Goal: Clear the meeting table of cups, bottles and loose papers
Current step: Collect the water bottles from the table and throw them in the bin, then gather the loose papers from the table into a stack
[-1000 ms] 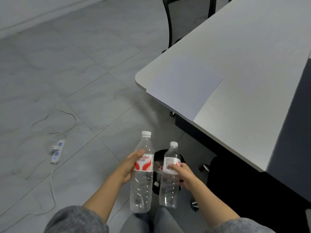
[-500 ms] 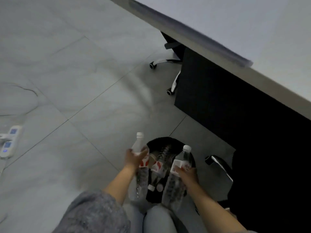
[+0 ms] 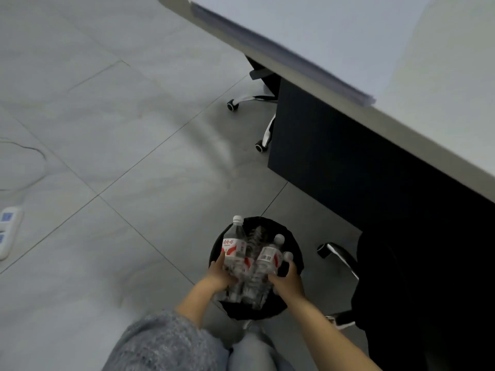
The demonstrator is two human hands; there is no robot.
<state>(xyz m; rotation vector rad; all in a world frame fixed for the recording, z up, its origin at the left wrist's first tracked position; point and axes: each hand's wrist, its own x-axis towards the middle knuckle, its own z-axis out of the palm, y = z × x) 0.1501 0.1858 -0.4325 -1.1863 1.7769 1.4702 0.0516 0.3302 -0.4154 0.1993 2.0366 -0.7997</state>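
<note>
Left hand (image 3: pixel 219 277) grips a red-labelled bottle (image 3: pixel 233 249) and right hand (image 3: pixel 285 283) grips a second bottle (image 3: pixel 269 259), both neck-up inside the black bin (image 3: pixel 267 313) on the floor beside the table (image 3: pixel 442 103). Loose papers (image 3: pixel 281 49) lie along the table's edge.

Your left bottle (image 3: pixel 233 250) and right bottle (image 3: pixel 269 259) are clear, with red-and-white labels and white caps, above a black bin (image 3: pixel 254 313). Your sleeve (image 3: pixel 166 341) is mottled grey knit. Floor tiles (image 3: pixel 134 129) are pale grey, faintly veined; the far-right tabletop (image 3: pixel 442 89) is white.
</note>
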